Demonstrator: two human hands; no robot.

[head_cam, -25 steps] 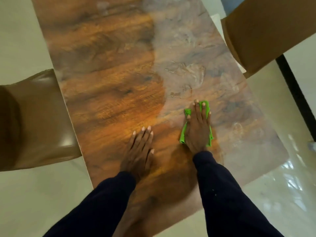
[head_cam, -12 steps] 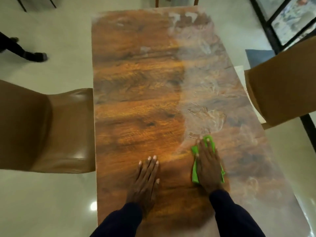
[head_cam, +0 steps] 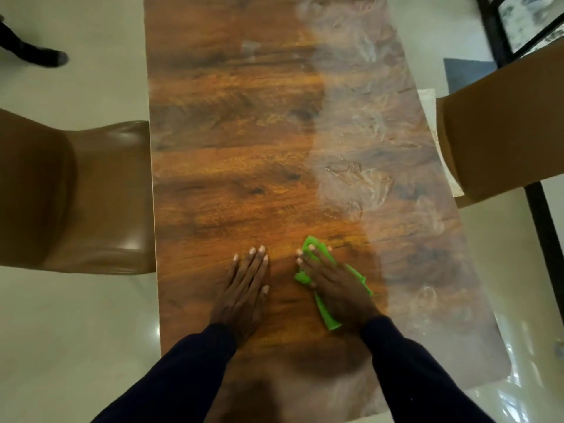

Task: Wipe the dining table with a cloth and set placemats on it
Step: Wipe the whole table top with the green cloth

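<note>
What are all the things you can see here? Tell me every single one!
table: one, brown wood, middle
smears: many, whitish, right side of the table
cloth: one, green, on the table near the front
chair: one, brown, left of the table
second chair: one, tan, right of the table
mat: one, blue, floor at far right
frame: one, black, right edge
floor: one, cream, all around
foot: one, dark, top left, another person's
left hand: one, flat on the table
right hand: one, fingers straight, pressing the cloth
sleeves: two, dark blue, bottom
</note>
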